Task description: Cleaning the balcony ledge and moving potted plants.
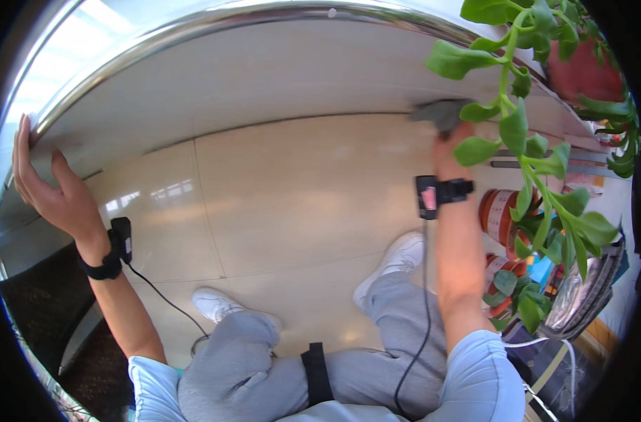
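My right hand (454, 141) is blurred and partly behind plant leaves. It has hold of a dark grey cloth (445, 113), which overlaps the lower edge of a pale grey panel (278, 74) beside the tiled floor. Along the panel's upper edge runs a shiny metal trim (157, 45). At the far left my left hand (62, 198) lies against the end of this trim, thumb apart from the fingers, with nothing held. Whether its fingertips press on the surface cannot be told. Each wrist wears a black strap with a small cabled device.
A trailing succulent (513, 126) hangs in front of my right arm. Terracotta-coloured pots (497, 213) with labels stand to the right, near a bundle of bags (579, 295). A dark brown piece of furniture (46, 295) is at the left. Beige tiles (299, 195) cover the floor.
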Tool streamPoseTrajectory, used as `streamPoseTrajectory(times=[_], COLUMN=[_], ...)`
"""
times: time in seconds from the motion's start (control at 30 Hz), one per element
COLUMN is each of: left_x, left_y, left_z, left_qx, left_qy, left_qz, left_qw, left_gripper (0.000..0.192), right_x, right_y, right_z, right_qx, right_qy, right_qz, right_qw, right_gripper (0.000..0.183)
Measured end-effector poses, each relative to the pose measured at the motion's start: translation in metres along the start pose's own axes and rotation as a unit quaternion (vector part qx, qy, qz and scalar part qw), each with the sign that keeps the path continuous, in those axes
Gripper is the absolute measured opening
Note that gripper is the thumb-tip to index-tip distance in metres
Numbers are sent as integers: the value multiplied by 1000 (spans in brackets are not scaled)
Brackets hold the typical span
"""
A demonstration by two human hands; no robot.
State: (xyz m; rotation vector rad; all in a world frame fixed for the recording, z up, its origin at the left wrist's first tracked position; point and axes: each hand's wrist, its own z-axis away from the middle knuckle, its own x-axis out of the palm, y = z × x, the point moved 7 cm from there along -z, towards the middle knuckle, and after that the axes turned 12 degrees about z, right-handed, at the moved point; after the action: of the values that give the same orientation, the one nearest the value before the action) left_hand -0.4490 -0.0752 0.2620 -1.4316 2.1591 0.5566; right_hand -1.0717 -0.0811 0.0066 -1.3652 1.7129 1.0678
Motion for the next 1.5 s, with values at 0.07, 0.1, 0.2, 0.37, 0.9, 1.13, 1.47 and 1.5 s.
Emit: streamPoseTrajectory(times=[0.07, 0.1, 0.2, 0.37, 0.9, 1.13, 1.47, 1.5], left_x=[12, 10, 0, 1, -20, -17, -22, -28], left_y=[5, 6, 11, 0, -22, -33, -54, -55], left_z=[13, 13, 7, 3, -25, -10, 14, 14], left_qx=[-16, -13, -10, -49, -163, -50, -76, -78], left_qy=[19, 23, 43, 99, 149, 141, 159, 163], left_qz=[23, 21, 30, 99, 178, 282, 245, 244], left_qw=[999, 999, 999, 989, 959, 948, 954, 953], left_gripper=[52, 52, 52, 50, 79, 58, 52, 52], right_x=[3, 10, -37, -220, -315, -293, -256, -277], right_y=[94, 135, 165, -72, -410, -498, -432, -418], right_z=[-26, -25, -53, -81, -99, -79, -81, -87], right_qx=[215, 408, 266, 143, -358, -415, -418, -392], right_qy=[44, 82, 223, 341, 288, 258, 139, 223], right_qz=[-139, -281, -247, -125, -397, -400, -409, -441], right_qw=[966, 865, 905, 921, 795, 775, 799, 776], right_gripper=[48, 40, 42, 40, 37, 18, 32, 37])
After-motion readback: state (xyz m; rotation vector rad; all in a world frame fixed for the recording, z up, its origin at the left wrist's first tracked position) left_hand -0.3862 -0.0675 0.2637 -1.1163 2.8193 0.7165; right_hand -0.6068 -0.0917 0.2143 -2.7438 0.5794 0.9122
